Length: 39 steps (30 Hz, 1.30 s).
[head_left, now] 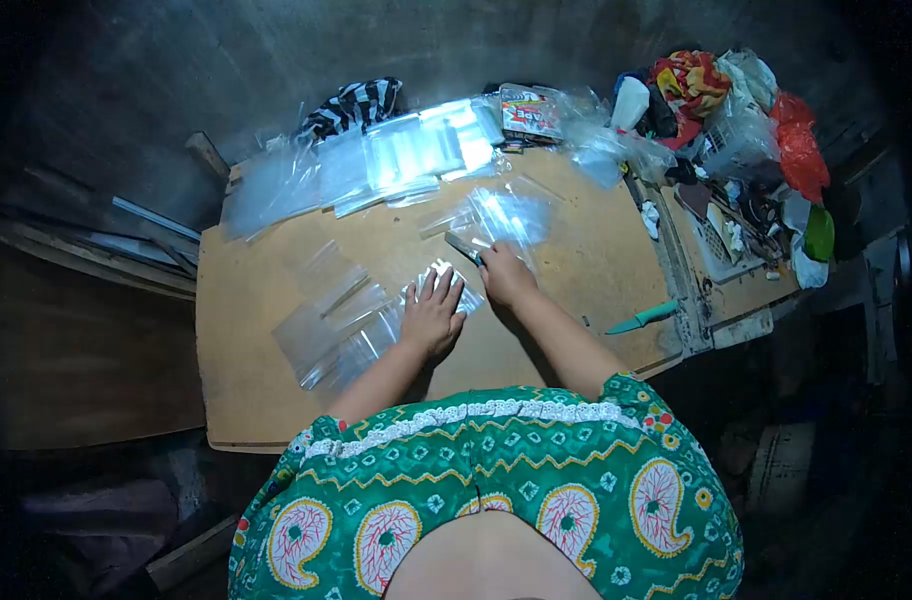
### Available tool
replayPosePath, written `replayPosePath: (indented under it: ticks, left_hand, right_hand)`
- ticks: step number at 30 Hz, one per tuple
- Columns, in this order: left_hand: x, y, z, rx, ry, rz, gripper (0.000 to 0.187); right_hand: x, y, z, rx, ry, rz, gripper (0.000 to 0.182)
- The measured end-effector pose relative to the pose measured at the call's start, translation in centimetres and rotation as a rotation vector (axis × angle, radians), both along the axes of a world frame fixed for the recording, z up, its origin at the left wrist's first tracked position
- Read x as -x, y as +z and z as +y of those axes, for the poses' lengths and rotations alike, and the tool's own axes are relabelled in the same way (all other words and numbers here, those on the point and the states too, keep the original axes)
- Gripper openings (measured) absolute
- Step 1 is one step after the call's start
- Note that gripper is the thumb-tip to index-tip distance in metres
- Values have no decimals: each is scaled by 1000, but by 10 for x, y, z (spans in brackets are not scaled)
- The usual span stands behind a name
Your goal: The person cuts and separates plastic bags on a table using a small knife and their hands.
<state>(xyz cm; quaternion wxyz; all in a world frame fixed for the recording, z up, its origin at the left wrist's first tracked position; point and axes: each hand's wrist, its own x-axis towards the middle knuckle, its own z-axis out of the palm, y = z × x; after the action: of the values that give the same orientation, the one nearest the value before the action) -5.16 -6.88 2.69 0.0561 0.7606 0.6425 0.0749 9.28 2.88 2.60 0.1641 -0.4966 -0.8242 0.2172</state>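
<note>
My left hand (436,312) lies flat with fingers spread, pressing on a clear plastic bag (468,298) on the wooden table (586,270). More clear plastic bags (351,335) spread out overlapping to its left. Closed around the near end of a dark, narrow, blade-like tool (463,247) is my right hand (506,275); the tool points up and to the left. Just beyond it is another loose group of clear plastic bags (511,213). A knife (643,317) with a teal handle rests near the table's right edge, away from both hands.
Stacks of shiny clear plastic bags (406,155) line the far edge beside a black-and-white striped cloth (361,105). A printed box (531,110) stands at the back. To the right are a red plastic bag (799,145), a basket (741,145) and mixed clutter on a side surface.
</note>
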Motion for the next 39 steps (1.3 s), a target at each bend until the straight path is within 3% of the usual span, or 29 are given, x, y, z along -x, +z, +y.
replayPosePath:
  ticks: [3,5,6,7,9,11,13,15,17,19,21,22,23,25,26,28,29,31,32,36,38,39]
  left_hand:
    - [7,-9,8,-23,50,-95,45]
    - [23,-17,17,-327,142,-411,44]
    - [28,-8,20,-332,209,-283,47]
    - [31,6,21,-322,211,-285,47]
    - [33,27,24,94,466,-208,49]
    - [40,25,25,75,428,-118,52]
    - [41,24,27,306,473,-163,49]
    - [38,25,23,278,492,-136,42]
    - [38,26,23,417,506,-164,33]
    - [37,24,18,389,477,-226,29]
    - [36,17,14,181,428,-217,24]
    - [35,13,12,181,423,-217,24]
    - [36,10,11,75,320,-287,23]
    - [35,9,12,-32,218,-353,21]
    - [34,8,13,-13,226,-441,20]
    - [36,8,10,53,232,-588,19]
    - [36,8,10,53,229,-587,19]
    - [39,3,11,252,333,-1014,32]
    - [42,1,13,204,296,-979,45]
    - [43,6,12,285,361,-1075,45]
    - [45,-2,15,268,353,-1152,41]
    - [45,1,16,255,352,-1231,37]
  right_hand:
    - [-11,3,-11,-92,-25,143,28]
    - [-11,10,-27,-23,-24,34,45]
    - [-7,15,-32,59,-12,-5,47]
    - [-1,25,-39,146,-1,-44,48]
    - [8,34,-44,182,-16,-72,44]
    - [16,23,-34,164,-19,-122,39]
    - [15,14,-18,213,-62,-109,25]
    - [5,25,-6,261,-128,-115,21]
    - [-6,31,6,147,-219,-21,19]
    - [-10,29,14,94,-243,-23,22]
    - [-8,35,6,102,-204,60,29]
    - [-2,54,-8,161,-122,30,38]
    - [2,32,-8,146,20,-1,41]
    - [12,20,-24,-53,188,281,36]
    - [15,16,-25,-48,190,285,36]
    - [19,23,-28,259,96,82,31]
    - [18,16,-24,257,93,82,31]
    - [13,11,-14,181,73,218,27]
    - [6,11,-7,193,-3,207,25]
    - [-20,32,6,150,-268,205,32]
    - [-27,40,1,-213,-410,135,36]
    - [-27,41,-3,-216,-411,137,36]
